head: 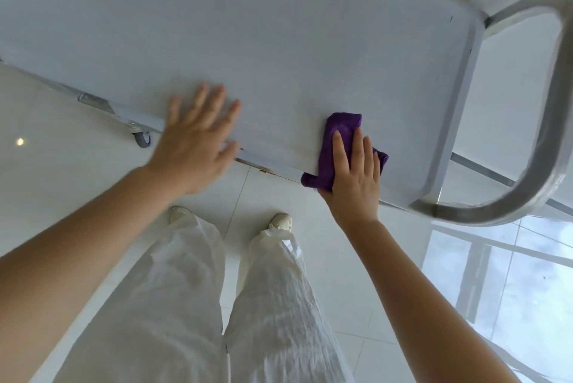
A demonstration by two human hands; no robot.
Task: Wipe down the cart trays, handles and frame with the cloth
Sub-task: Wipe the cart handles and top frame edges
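Top pale-grey flat cart tray [279,41] wipe underway: right hand [353,178] flat, pressing folded purple cloth [338,147] at near edge; left hand [198,137] spread, empty, bracing. Next: sweep twd curved metal handle [548,134].

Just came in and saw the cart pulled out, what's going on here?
A person is wiping the cart's top tray. The right hand presses a folded purple cloth flat against the tray's near edge, close to the metal handle. The left hand rests open on the same edge, seemingly steadying the cart. A caster shows below, on the glossy white tiled floor.
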